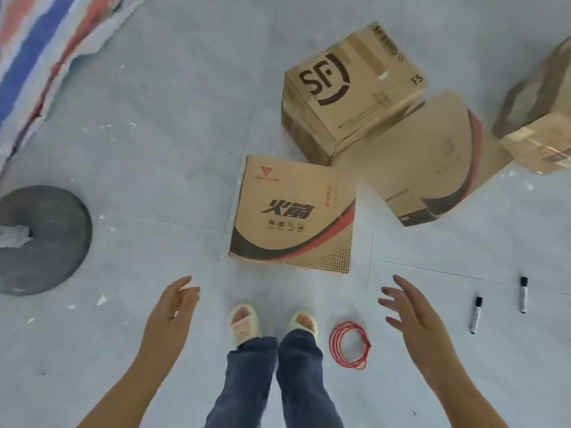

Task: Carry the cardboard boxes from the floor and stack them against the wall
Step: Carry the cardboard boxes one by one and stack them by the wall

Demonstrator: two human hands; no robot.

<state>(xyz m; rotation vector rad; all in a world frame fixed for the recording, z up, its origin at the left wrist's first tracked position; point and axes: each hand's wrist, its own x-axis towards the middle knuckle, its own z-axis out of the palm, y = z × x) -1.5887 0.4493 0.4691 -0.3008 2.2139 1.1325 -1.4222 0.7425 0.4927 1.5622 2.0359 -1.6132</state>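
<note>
Several cardboard boxes lie on the pale tiled floor ahead of my feet. Nearest is a box with a red and black swoosh. Behind it stands a box marked SF, and to its right a tilted box with a similar swoosh. A taped box sits at the right edge. My left hand and my right hand are held out in front of me, fingers relaxed and spread, empty, on either side of the nearest box and short of it.
A dark round base sits on the floor at left. A striped tarp covers the top left corner. A red coil of cord lies by my right foot, and two black markers lie to the right.
</note>
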